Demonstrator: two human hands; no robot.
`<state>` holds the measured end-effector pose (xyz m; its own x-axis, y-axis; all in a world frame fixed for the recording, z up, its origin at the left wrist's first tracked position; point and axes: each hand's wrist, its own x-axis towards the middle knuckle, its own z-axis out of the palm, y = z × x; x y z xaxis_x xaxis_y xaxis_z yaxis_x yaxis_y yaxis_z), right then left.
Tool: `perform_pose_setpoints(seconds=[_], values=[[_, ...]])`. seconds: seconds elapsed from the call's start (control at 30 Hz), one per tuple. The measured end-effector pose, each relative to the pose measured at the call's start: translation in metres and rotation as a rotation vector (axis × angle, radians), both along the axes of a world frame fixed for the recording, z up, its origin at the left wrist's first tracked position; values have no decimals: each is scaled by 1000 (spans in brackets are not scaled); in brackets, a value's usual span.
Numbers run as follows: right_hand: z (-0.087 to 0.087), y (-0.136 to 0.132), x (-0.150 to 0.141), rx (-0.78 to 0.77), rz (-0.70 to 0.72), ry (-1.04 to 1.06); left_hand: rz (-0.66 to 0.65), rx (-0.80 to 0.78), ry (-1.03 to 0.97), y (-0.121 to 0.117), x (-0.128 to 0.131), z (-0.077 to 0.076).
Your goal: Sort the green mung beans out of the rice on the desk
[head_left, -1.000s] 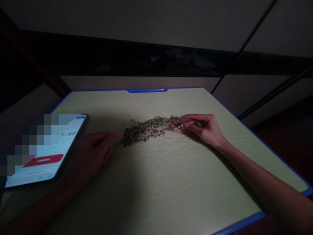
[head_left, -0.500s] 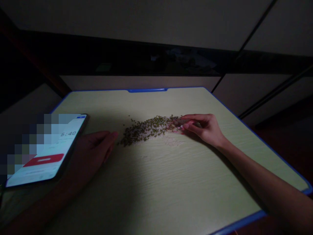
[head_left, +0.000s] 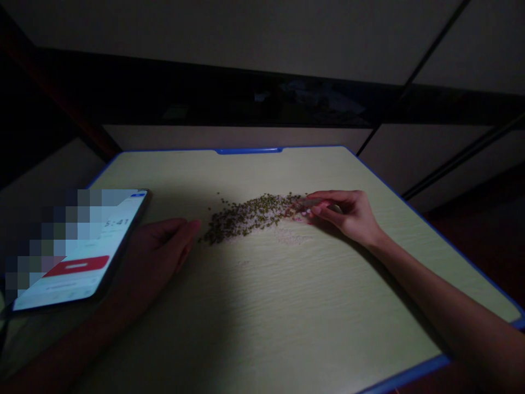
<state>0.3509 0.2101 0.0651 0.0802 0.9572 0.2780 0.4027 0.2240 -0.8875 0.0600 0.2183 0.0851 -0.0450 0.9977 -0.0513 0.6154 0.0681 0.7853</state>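
Observation:
A long pile of green beans (head_left: 246,213) mixed with pale, rice-like grains (head_left: 289,236) lies across the table's middle. At the pile's right end my right hand (head_left: 346,216) has thumb and fingers closed on a small see-through, pinkish-tinged piece (head_left: 302,207), perhaps plastic; its exact kind is unclear. Some of the pile shows through or beside it. My left hand (head_left: 159,251) rests in shadow just left of the pile, fingers curled together, with nothing visible in them. Its fingertips are close to the leftmost beans but apart from them.
A lit phone (head_left: 77,268), partly blurred out, leans at the left beside my left wrist. The pale wood-grain table (head_left: 295,306) has a blue edge and a blue handle (head_left: 250,150) at the back. Light panels (head_left: 229,33) with a dark gap stand behind it.
The whole view has shifted very slightly. Both hands keep their places at the two ends of the pile, and the pile looks the same. The digits on the phone screen have changed.

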Motion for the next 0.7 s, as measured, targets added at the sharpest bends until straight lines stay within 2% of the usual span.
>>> perform_pose_setpoints(seconds=[0.43, 0.7], values=[[0, 0, 0, 25, -45, -48, -3, 14, 3, 1, 1, 1], [-1, 0, -1, 0, 20, -15, 5, 19, 28, -2, 1, 2]])
